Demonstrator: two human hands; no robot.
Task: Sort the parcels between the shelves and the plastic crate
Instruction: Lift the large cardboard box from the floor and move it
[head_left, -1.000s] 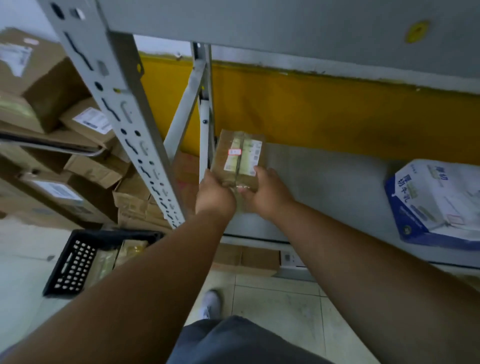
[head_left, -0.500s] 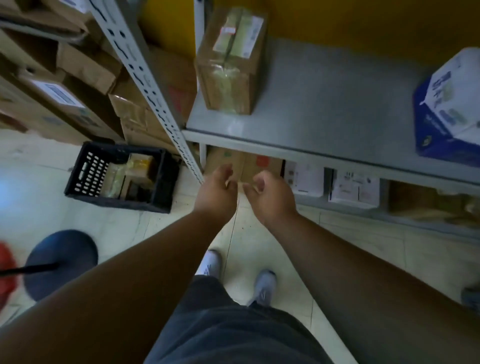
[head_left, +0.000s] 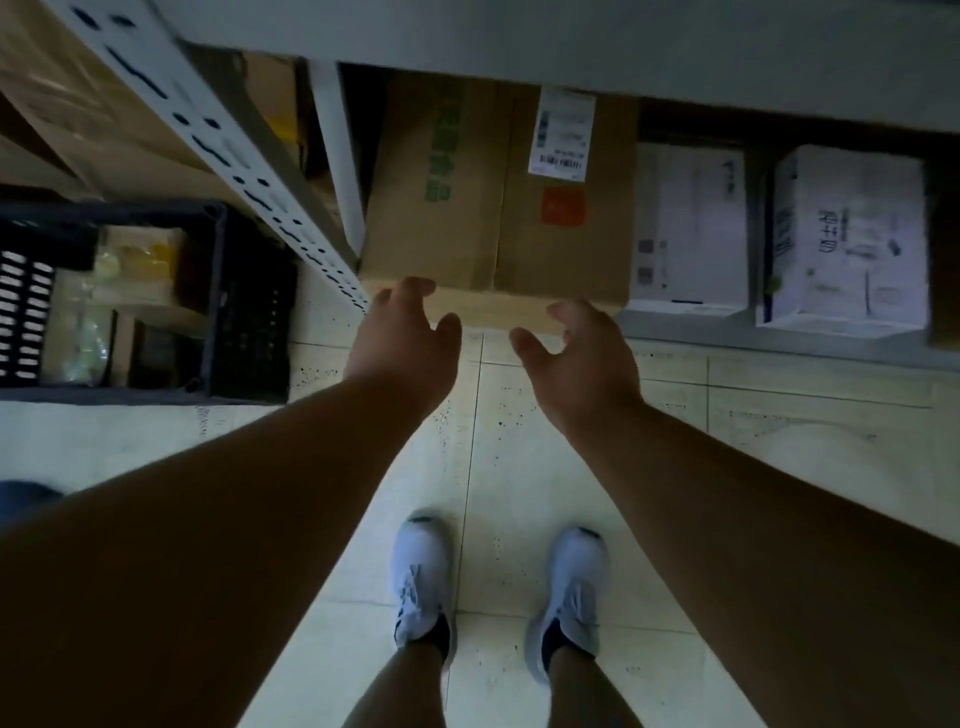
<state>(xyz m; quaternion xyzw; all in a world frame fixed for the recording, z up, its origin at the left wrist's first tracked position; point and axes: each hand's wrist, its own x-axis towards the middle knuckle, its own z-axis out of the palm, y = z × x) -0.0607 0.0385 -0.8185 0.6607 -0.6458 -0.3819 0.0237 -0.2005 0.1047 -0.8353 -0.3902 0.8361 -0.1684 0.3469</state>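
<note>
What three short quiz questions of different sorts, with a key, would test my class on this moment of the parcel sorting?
1. True or false: both hands are empty.
2. Which parcel do the left hand and right hand reach toward? A) the brown cardboard box on the bottom shelf B) a white box C) a parcel in the black plastic crate
3. Fill in: the crate stands on the floor to the ____ of the grey shelf upright.

Key: 1 true; 2 A; 3 left.
</note>
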